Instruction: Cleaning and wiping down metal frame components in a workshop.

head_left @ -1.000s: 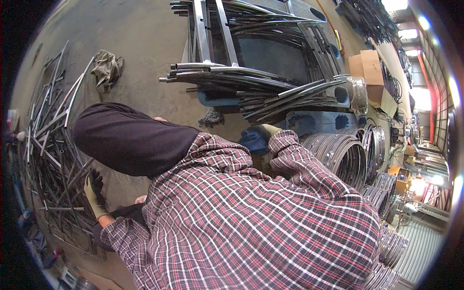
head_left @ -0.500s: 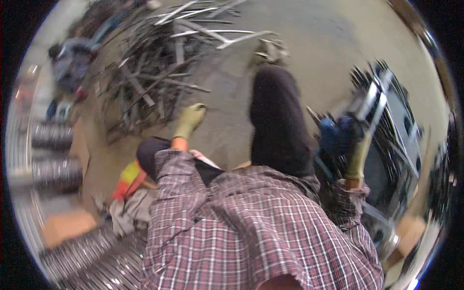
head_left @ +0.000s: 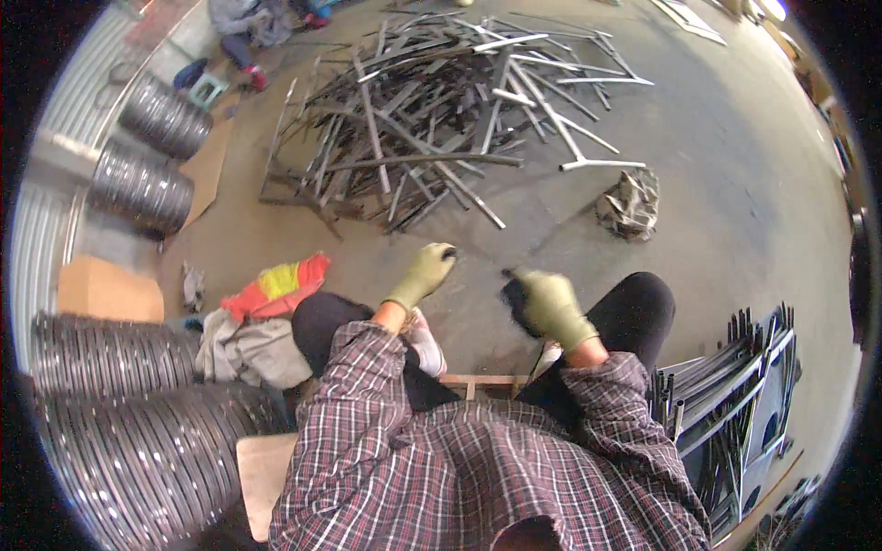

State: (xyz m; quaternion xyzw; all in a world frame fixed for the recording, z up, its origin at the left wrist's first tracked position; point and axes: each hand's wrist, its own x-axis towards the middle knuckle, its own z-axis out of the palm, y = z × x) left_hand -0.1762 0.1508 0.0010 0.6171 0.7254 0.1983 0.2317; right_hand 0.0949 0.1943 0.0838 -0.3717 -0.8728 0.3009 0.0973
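Observation:
My left hand [head_left: 425, 275] wears a yellowish glove with dark fingertips. Its fingers are curled in, and nothing shows in them. Beside it, over the floor between my knees, my right hand [head_left: 554, 308] wears a matching glove with a dark palm side. Its fingers hang loose and apart, slightly blurred, with no object visible in them. Beyond both hands lies a large tangled pile of metal tube frames [head_left: 432, 119], touched by neither. To my right, past my knee, several similar frames stand in a stack [head_left: 726, 395].
Bundles of dark metal hoops [head_left: 156, 441] stand close on my left, with more hoops [head_left: 142, 188] farther along the wall. A red and yellow cloth [head_left: 280, 286] and a grey cloth [head_left: 248, 349] lie by my left knee. A crumpled bag [head_left: 630, 206] sits ahead right. Another person [head_left: 243, 32] sits far left.
My right hand has come away from the frame stack on the right and is now in front of me, near my left hand. The view has swung, bringing the pile toward the middle.

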